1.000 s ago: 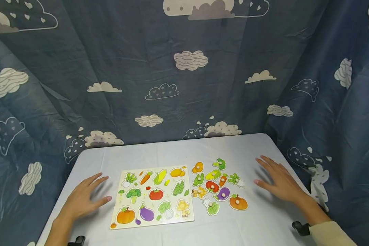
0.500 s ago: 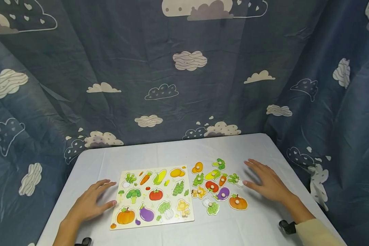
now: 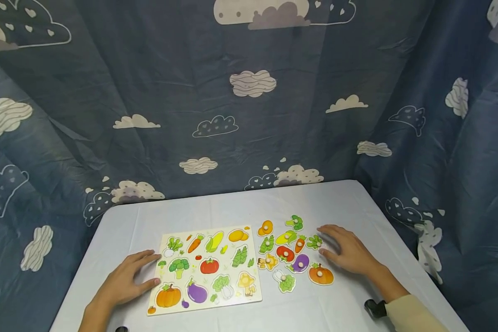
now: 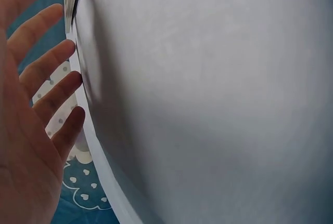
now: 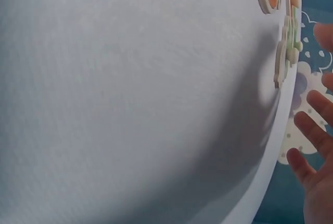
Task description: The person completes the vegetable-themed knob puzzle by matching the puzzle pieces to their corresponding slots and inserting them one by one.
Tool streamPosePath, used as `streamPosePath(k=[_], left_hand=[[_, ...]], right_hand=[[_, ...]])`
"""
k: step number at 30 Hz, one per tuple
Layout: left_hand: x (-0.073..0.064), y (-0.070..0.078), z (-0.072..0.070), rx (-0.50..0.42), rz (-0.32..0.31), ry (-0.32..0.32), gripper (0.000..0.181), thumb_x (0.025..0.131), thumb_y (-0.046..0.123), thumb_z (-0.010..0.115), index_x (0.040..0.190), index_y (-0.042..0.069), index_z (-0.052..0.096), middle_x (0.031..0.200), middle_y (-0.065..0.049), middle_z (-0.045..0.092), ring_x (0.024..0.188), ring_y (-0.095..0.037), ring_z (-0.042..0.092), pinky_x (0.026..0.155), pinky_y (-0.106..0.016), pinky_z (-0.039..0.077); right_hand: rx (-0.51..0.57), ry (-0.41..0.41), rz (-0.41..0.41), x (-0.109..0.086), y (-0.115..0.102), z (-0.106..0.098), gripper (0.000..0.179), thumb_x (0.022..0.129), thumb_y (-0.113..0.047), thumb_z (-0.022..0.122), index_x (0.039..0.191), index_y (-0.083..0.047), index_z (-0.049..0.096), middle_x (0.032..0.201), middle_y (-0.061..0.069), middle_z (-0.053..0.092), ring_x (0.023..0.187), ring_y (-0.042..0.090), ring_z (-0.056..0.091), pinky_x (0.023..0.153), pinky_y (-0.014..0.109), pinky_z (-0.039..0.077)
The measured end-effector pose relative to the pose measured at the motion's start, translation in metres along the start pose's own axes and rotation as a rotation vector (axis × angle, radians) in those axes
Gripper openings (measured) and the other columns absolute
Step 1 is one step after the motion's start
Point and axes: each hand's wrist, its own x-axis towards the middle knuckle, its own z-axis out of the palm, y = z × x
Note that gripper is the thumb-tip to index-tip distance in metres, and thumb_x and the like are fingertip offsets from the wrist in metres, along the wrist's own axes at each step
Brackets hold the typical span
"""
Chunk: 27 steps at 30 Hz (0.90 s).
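My left hand [image 3: 122, 283], fingers spread, is at the left edge of a vegetable peg puzzle board [image 3: 232, 251]. Its index fingertip and thumb overlap that edge in the head view; I cannot tell if they touch it. In the left wrist view the fingers [image 4: 49, 68] are extended with nothing between them. My right hand [image 3: 350, 251] hovers at the right side of the loose puzzle pieces, thumb and index finger apart beside the radish piece [image 3: 314, 241]. Below lies the pumpkin piece [image 3: 321, 275]. In the right wrist view the fingers [image 5: 315, 130] are straight and hold nothing.
Several knobbed pieces lie right of the board, among them eggplant [image 3: 300, 263], tomato [image 3: 285, 253], carrot [image 3: 300, 244] and broccoli [image 3: 294, 222]. A white cloth covers the table [image 3: 216, 207]. A dark blue cloud-patterned curtain [image 3: 170, 92] hangs behind and at the sides.
My left hand has moved right to the board's edge. My right hand has moved left and slightly down toward the loose pieces. The board and pieces stay in place.
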Motion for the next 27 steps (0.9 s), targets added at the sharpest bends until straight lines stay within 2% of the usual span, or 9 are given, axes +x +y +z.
streamPosePath(k=[7, 14, 22, 27], left_hand=[[-0.002, 0.002, 0.0, -0.009, 0.005, 0.006, 0.064, 0.082, 0.061, 0.076, 0.137, 0.028, 0.067, 0.146, -0.009, 0.06, 0.134, -0.04, 0.054, 0.1, -0.071, 0.048], [-0.002, 0.001, 0.003, -0.014, -0.009, -0.018, 0.065, 0.083, 0.062, 0.075, 0.138, 0.029, 0.065, 0.147, -0.009, 0.059, 0.136, -0.04, 0.052, 0.101, -0.072, 0.047], [-0.002, 0.001, 0.002, -0.04, -0.028, -0.04, 0.065, 0.083, 0.062, 0.075, 0.138, 0.029, 0.066, 0.149, -0.009, 0.058, 0.138, -0.041, 0.049, 0.101, -0.074, 0.045], [0.001, 0.0, 0.002, -0.053, -0.037, -0.043, 0.064, 0.084, 0.06, 0.076, 0.139, 0.028, 0.066, 0.151, -0.011, 0.056, 0.14, -0.042, 0.047, 0.105, -0.075, 0.042]], right_hand=[[-0.009, 0.005, 0.017, 0.0, 0.002, 0.007, 0.043, 0.087, -0.028, 0.08, 0.128, -0.015, 0.071, 0.136, 0.013, 0.065, 0.129, 0.04, 0.058, 0.109, 0.068, 0.043], [0.017, 0.007, 0.006, -0.001, 0.008, 0.013, 0.027, 0.089, -0.018, 0.08, 0.115, -0.013, 0.077, 0.12, 0.008, 0.072, 0.116, 0.033, 0.065, 0.104, 0.061, 0.051], [0.047, 0.016, -0.011, 0.0, 0.009, 0.018, 0.027, 0.092, -0.015, 0.078, 0.119, -0.016, 0.077, 0.115, 0.003, 0.071, 0.109, 0.026, 0.066, 0.099, 0.055, 0.056], [0.031, 0.037, -0.018, 0.003, 0.008, 0.019, 0.024, 0.091, -0.015, 0.079, 0.115, -0.018, 0.078, 0.112, 0.001, 0.07, 0.104, 0.023, 0.064, 0.094, 0.052, 0.057]])
